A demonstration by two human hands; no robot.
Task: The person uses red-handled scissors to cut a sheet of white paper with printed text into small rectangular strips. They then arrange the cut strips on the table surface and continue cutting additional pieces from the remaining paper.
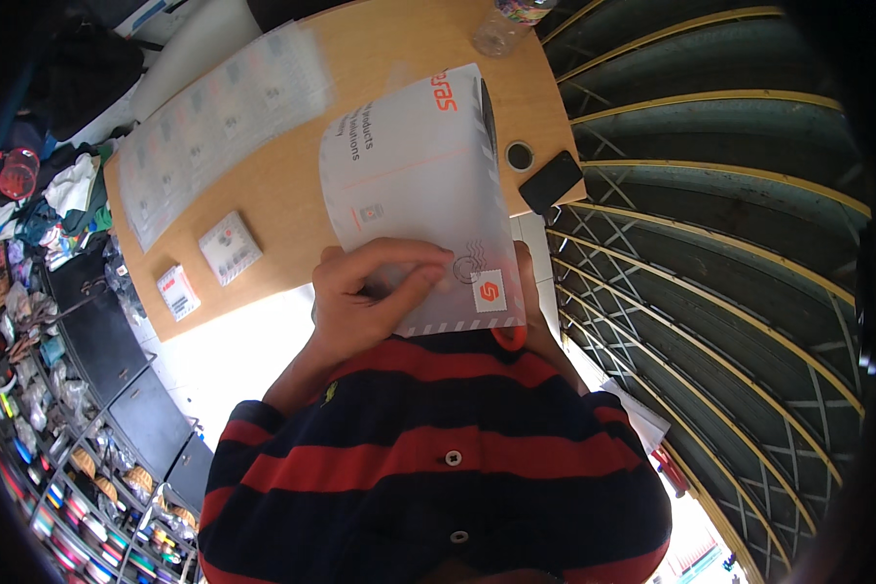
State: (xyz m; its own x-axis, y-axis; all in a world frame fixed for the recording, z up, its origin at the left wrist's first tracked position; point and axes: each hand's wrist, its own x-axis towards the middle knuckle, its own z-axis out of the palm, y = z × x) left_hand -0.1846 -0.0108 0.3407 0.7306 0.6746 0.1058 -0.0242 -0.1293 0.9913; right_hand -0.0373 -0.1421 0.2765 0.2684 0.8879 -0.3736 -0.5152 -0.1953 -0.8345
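A white and grey plastic mailing bag (pixel 419 185) with orange and dark print stands tilted up in front of me, partly over the table's near edge. My left hand (pixel 370 292) lies across its lower left part, with thumb and index finger pinched together at its surface. Behind the bag's lower right edge, my right hand (pixel 532 282) shows only in part; its fingers are hidden. An orange-red loop (pixel 509 338), like a scissors handle, pokes out beneath the bag near that hand. What it belongs to is covered.
On the wooden table (pixel 282 234) lie a sheet of flat clear plastic bags (pixel 224 127), a small square packet (pixel 230 248), a white labelled packet (pixel 178 292), a tape roll (pixel 520 156), a black phone (pixel 552 182) and a clear plastic bottle (pixel 499 34). A folding metal gate (pixel 711 185) borders the right.
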